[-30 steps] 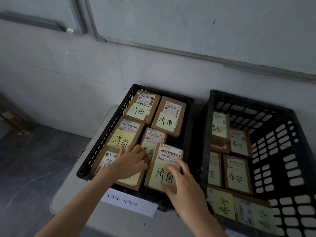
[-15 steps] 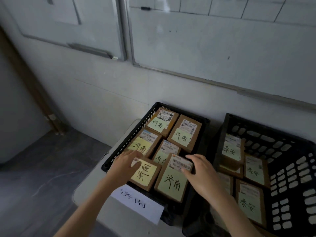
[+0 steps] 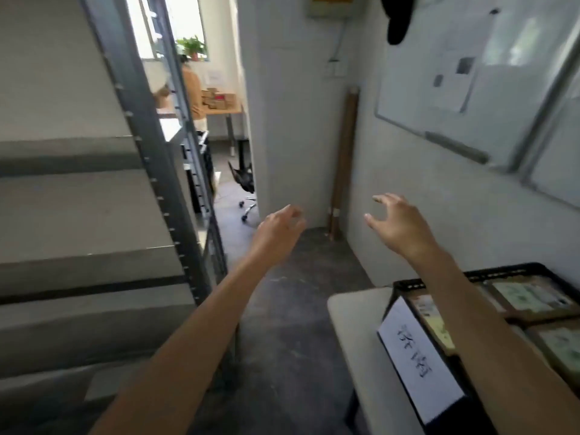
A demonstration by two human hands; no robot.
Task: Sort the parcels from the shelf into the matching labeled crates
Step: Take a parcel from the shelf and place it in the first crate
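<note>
From the head camera, both bare arms reach forward over the dark floor, in the gap between shelf and table. The left hand (image 3: 279, 229) hangs in the air with its fingers loosely curled, holding nothing. The right hand (image 3: 398, 224) is also raised and empty, its fingers spread and slightly bent, the palm facing down and away.

The grey metal shelf (image 3: 150, 146) fills the left side, its perforated upright slanting across the frame and its flat boards stacked behind it. At the lower right a black crate (image 3: 464, 274) sits on a white table (image 3: 354, 324), under the right forearm. Brown parcels (image 3: 530, 298) with pale green notes lie flat inside it, side by side; the writing on them is too blurred to read. A white paper label (image 3: 419, 359) with handwritten characters hangs on the crate's near side.

A whiteboard (image 3: 470, 73) is mounted on the right wall, and a brown pole (image 3: 343, 161) stands in the corner. Through the doorway, another person (image 3: 191, 89) stands by a desk, with an office chair (image 3: 244, 183) nearer.
</note>
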